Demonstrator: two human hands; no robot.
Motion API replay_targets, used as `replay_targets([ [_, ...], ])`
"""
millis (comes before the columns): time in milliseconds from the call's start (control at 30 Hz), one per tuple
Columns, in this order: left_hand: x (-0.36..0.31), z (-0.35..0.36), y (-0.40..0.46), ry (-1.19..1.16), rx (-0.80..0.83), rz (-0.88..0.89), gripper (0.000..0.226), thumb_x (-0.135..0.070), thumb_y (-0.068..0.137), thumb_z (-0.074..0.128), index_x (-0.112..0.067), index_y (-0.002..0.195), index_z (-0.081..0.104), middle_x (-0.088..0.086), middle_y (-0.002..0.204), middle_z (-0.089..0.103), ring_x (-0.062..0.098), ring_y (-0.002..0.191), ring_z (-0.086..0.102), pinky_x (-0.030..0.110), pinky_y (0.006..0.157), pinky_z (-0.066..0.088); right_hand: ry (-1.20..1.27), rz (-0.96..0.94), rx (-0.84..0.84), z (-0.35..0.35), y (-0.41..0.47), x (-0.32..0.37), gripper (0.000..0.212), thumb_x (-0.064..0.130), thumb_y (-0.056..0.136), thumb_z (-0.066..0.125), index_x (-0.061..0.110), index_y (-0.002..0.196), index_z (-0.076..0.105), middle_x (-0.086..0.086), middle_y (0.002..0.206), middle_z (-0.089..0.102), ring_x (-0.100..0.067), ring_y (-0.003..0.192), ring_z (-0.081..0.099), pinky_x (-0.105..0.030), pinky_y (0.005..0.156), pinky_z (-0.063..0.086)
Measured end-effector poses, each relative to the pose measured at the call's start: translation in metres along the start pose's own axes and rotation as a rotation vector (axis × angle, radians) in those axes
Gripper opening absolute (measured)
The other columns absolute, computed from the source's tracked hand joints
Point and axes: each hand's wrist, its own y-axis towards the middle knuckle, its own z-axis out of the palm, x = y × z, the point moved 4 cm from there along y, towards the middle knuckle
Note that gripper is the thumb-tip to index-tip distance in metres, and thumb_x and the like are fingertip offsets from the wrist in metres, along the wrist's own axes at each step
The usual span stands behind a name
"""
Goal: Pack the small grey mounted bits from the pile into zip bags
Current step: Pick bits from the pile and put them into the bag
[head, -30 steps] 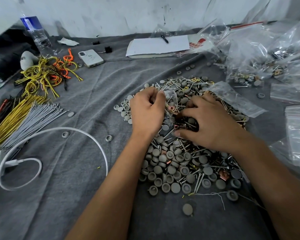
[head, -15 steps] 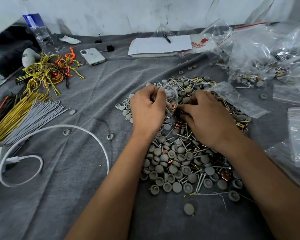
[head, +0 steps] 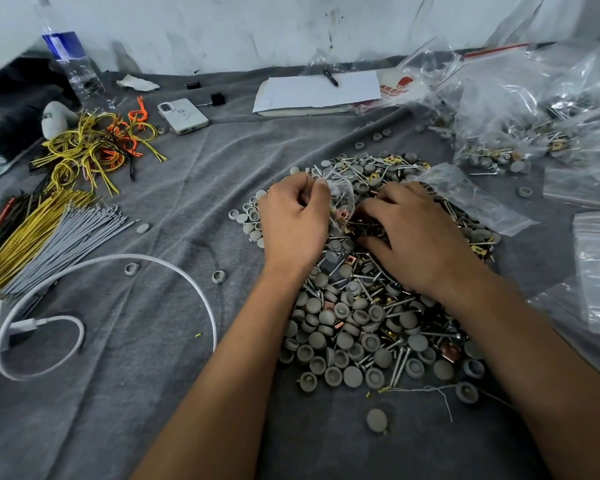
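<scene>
While the left hand (head: 293, 223) pinches a small zip bag (head: 342, 199) open and the right hand's (head: 416, 237) curled fingers rake the pile of grey bits (head: 354, 327) on the cloth, much remains — filled bags (head: 499, 133) lie far right.

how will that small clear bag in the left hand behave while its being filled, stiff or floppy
Probably floppy: the small clear bag looks like thin creased film that bulges in the left hand. It likely sags shut unless held open at the mouth. The few pieces inside show through and should weigh its bottom down. The right hand rests on the pile, so the bag gets no support from it.
</scene>
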Motion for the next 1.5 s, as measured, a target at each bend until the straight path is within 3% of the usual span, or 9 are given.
replay_targets([
  [100, -0.001, 0.0, 0.0, -0.005, -0.002, -0.002, 0.043, -0.01, 0.097, 0.059, -0.014, 0.057, 0.043, -0.004, 0.051, 0.041, 0.01, 0.05, 0.034, 0.03, 0.052, 0.032, 0.013, -0.01, 0.003, 0.0, 0.001, 0.001, 0.042, 0.034, 0.093, 0.072, 0.03, 0.134, 0.065, -0.005, 0.122, 0.054, -0.028, 0.121, 0.046, -0.049, 0.098, 0.049],
  [233, -0.001, 0.0, 0.0, -0.003, -0.001, 0.0, 0.044, -0.01, 0.097, 0.059, -0.016, 0.057, 0.042, -0.005, 0.051, 0.04, 0.01, 0.05, 0.035, 0.031, 0.052, 0.033, 0.026, -0.03, -0.052, -0.002, -0.001, 0.003, 0.038, 0.028, 0.088, 0.078, 0.024, 0.125, 0.072, -0.001, 0.109, 0.055, -0.025, 0.112, 0.048, -0.044, 0.091, 0.051],
  [467, 0.0, 0.0, 0.001, -0.003, 0.008, -0.007, 0.045, -0.011, 0.097, 0.059, -0.019, 0.056, 0.042, -0.006, 0.051, 0.042, 0.011, 0.05, 0.036, 0.032, 0.053, 0.035, 0.178, -0.045, -0.133, -0.008, -0.003, -0.001, 0.027, 0.021, 0.087, 0.08, 0.019, 0.114, 0.076, -0.001, 0.107, 0.067, -0.02, 0.106, 0.057, -0.038, 0.092, 0.049],
  [667, 0.002, 0.002, 0.001, 0.005, 0.019, 0.005, 0.041, -0.011, 0.096, 0.059, -0.015, 0.059, 0.045, -0.004, 0.052, 0.042, 0.01, 0.05, 0.036, 0.032, 0.052, 0.033, 0.405, -0.008, -0.299, -0.019, -0.008, -0.003, 0.019, 0.005, 0.093, 0.072, 0.012, 0.109, 0.079, 0.001, 0.099, 0.078, -0.005, 0.087, 0.069, -0.004, 0.083, 0.047],
  [867, 0.002, 0.005, 0.0, 0.008, 0.041, 0.029, 0.041, -0.01, 0.097, 0.061, -0.016, 0.059, 0.048, -0.01, 0.05, 0.044, 0.004, 0.048, 0.036, 0.022, 0.05, 0.032, 0.468, 0.005, -0.422, -0.026, -0.011, -0.003, 0.015, 0.01, 0.093, 0.072, 0.01, 0.107, 0.078, 0.001, 0.098, 0.076, -0.01, 0.09, 0.071, -0.024, 0.085, 0.057],
  [1100, -0.003, 0.01, -0.002, 0.025, 0.107, 0.095, 0.044, -0.012, 0.097, 0.062, -0.026, 0.058, 0.047, -0.014, 0.046, 0.045, 0.004, 0.046, 0.041, 0.021, 0.049, 0.032, 0.536, -0.029, -0.43, -0.026, -0.011, 0.002, 0.014, 0.012, 0.092, 0.076, 0.007, 0.105, 0.075, 0.002, 0.093, 0.074, -0.005, 0.086, 0.07, -0.023, 0.079, 0.058],
  [1333, -0.006, 0.012, -0.005, -0.003, 0.131, 0.146, 0.044, -0.012, 0.098, 0.06, -0.029, 0.06, 0.047, -0.019, 0.046, 0.05, 0.002, 0.043, 0.045, 0.013, 0.048, 0.032, 0.464, -0.058, -0.423, -0.026, -0.011, 0.003, 0.023, 0.003, 0.091, 0.074, 0.008, 0.113, 0.077, -0.003, 0.104, 0.074, -0.012, 0.094, 0.067, -0.027, 0.087, 0.056],
  [1433, -0.007, 0.011, -0.007, -0.032, 0.129, 0.166, 0.044, -0.007, 0.099, 0.058, -0.027, 0.061, 0.047, -0.02, 0.047, 0.054, -0.002, 0.041, 0.052, 0.007, 0.044, 0.033, 0.453, -0.055, -0.413, -0.026, -0.011, 0.003, 0.023, 0.004, 0.089, 0.076, 0.008, 0.111, 0.078, -0.003, 0.102, 0.073, -0.014, 0.09, 0.067, -0.03, 0.083, 0.058],
  [1500, -0.007, 0.011, -0.007, -0.047, 0.136, 0.164, 0.044, -0.006, 0.1, 0.058, -0.026, 0.062, 0.047, -0.02, 0.047, 0.055, -0.002, 0.041, 0.054, 0.007, 0.043, 0.033, 0.435, -0.052, -0.41, -0.025, -0.011, 0.002, 0.021, 0.006, 0.086, 0.079, 0.009, 0.107, 0.079, -0.001, 0.097, 0.072, -0.012, 0.083, 0.065, -0.024, 0.077, 0.056],
])
